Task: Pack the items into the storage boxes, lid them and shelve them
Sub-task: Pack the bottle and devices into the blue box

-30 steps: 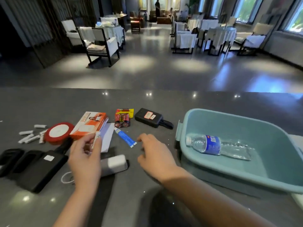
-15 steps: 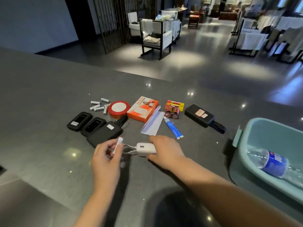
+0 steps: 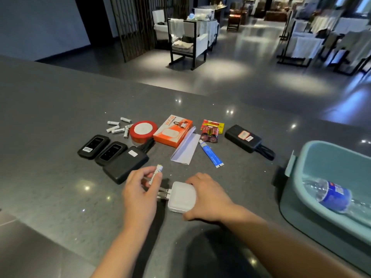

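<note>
My left hand (image 3: 140, 189) pinches a small white battery (image 3: 155, 173) between thumb and fingers, just above the grey counter. Next to it my right hand (image 3: 208, 197) grips a white power bank (image 3: 181, 197), which has a short cable plugged into its left end. A teal storage box (image 3: 313, 157) stands at the right edge with a blue-labelled water bottle (image 3: 333, 194) lying inside. Small items lie in a row beyond my hands: several white batteries (image 3: 118, 127), a red tape roll (image 3: 143, 130), an orange WiFi box (image 3: 173, 131), red batteries in a pack (image 3: 210, 131), a blue tube (image 3: 210, 153).
Two black pocket devices (image 3: 102, 148) and a black power bank (image 3: 125, 164) lie left of my hands. Another black power bank with a cable (image 3: 244, 138) sits toward the teal box. A folded white paper (image 3: 185, 148) rests by the orange box. Chairs and tables stand on the floor beyond the counter.
The view has swung left and down. My right hand moved onto the white power bank and took hold of it. My left hand still holds the white battery.
</note>
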Action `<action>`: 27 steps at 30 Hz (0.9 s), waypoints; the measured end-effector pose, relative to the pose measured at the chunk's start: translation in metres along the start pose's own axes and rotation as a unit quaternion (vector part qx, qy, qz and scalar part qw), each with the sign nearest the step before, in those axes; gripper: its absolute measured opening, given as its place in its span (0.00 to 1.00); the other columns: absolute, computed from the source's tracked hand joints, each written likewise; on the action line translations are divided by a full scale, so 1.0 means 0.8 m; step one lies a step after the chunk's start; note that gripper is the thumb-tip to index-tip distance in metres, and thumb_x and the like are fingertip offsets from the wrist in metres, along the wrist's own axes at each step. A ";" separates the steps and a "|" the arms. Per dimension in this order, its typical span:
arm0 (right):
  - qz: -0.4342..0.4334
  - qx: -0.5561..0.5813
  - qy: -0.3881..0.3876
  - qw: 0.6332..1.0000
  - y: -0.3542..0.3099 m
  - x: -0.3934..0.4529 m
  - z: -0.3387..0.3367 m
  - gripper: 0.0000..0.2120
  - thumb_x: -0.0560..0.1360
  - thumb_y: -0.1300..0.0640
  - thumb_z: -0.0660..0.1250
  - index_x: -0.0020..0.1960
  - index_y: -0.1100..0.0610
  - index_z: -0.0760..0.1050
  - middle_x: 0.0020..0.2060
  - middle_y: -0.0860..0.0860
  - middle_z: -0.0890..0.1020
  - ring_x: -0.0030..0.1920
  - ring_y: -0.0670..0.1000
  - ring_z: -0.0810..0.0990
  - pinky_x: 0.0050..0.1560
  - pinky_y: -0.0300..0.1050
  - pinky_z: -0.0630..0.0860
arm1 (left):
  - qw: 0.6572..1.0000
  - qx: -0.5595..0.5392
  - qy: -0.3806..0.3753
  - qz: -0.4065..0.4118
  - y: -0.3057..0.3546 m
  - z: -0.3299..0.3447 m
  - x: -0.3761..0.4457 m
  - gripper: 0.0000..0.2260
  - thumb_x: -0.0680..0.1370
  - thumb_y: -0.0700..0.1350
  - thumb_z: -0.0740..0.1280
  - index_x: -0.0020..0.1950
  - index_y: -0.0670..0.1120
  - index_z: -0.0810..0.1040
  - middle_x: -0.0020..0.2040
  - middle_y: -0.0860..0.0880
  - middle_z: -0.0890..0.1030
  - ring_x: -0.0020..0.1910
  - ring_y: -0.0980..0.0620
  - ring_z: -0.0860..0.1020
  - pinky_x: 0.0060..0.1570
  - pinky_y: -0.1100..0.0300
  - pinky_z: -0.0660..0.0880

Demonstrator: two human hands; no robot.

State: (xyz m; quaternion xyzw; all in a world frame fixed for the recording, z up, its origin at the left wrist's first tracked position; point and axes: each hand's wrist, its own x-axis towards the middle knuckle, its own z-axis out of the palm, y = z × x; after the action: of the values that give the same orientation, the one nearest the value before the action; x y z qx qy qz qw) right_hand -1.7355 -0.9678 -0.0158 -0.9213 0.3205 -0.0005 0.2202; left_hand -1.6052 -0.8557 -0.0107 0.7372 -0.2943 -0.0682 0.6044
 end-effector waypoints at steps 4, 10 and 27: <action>0.098 0.131 0.125 0.978 0.012 -0.029 -0.020 0.31 0.54 0.40 0.77 0.53 0.45 0.70 0.49 0.42 0.71 0.52 0.45 0.71 0.53 0.43 0.73 | 1.000 -0.009 -0.008 0.024 0.030 0.022 -0.002 0.05 0.74 0.42 0.70 0.49 0.47 0.80 0.45 0.48 0.78 0.40 0.62 0.76 0.39 0.76 0.69; 0.163 0.217 0.303 0.914 0.040 -0.109 -0.100 0.34 0.52 0.37 0.77 0.53 0.42 0.68 0.49 0.38 0.72 0.50 0.39 0.72 0.51 0.40 0.74 | 0.991 -0.064 -0.052 0.103 0.112 0.099 -0.024 0.06 0.75 0.44 0.69 0.51 0.49 0.79 0.46 0.52 0.78 0.44 0.57 0.76 0.44 0.74 0.68; 0.358 0.020 0.109 0.927 0.274 -0.324 -0.206 0.26 0.53 0.39 0.79 0.46 0.51 0.78 0.40 0.46 0.80 0.41 0.49 0.79 0.44 0.46 0.78 | 0.892 -0.096 -0.405 0.176 0.218 0.327 -0.139 0.03 0.74 0.45 0.71 0.44 0.54 0.80 0.41 0.54 0.78 0.35 0.59 0.73 0.37 0.72 0.69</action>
State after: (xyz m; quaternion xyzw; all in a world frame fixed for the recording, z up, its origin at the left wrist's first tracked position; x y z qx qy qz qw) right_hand -2.0945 -1.0345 0.0807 -0.7348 0.6513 -0.0286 0.1874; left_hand -1.8770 -1.0376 0.0553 0.5201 -0.6305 -0.2812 0.5029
